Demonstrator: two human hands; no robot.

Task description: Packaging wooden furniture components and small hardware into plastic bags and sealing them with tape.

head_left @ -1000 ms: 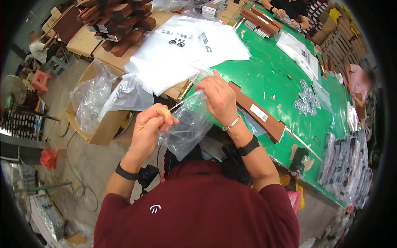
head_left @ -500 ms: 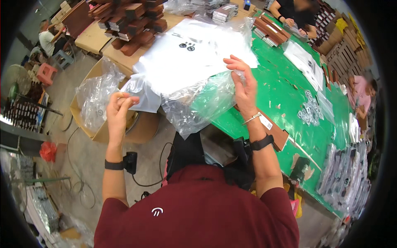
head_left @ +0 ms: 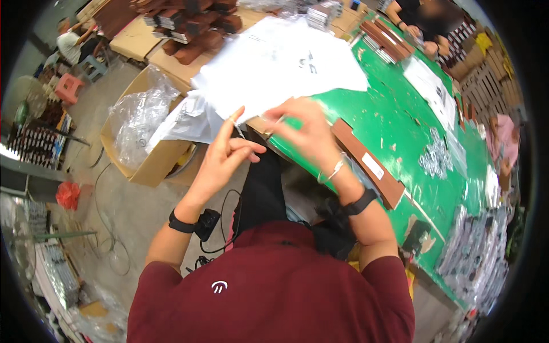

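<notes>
My left hand point(head_left: 229, 151) is in front of the table's near edge, index finger stretched out and the others loosely bent; it is open. Close by on the right, my right hand point(head_left: 306, 131) is smeared by motion, and its fingers cannot be made out. Just beyond both hands lies a stack of white plastic bags point(head_left: 269, 68) with dark printed marks, blurred. A reddish-brown wooden plank point(head_left: 357, 150) with a white label lies at the table edge, beside my right forearm.
A cardboard box point(head_left: 151, 174) at the left holds crumpled clear plastic bags point(head_left: 137, 123). Brown wooden pieces point(head_left: 197, 46) are piled at the back. On the green table point(head_left: 389, 114) are small clear packets point(head_left: 436, 154) and wrapped bundles point(head_left: 472, 251). A co-worker point(head_left: 423, 26) is across it.
The clear bag stretched between my hands is no longer there. My left hand has moved right and my right hand left, bringing them close together. More of the labelled plank shows.
</notes>
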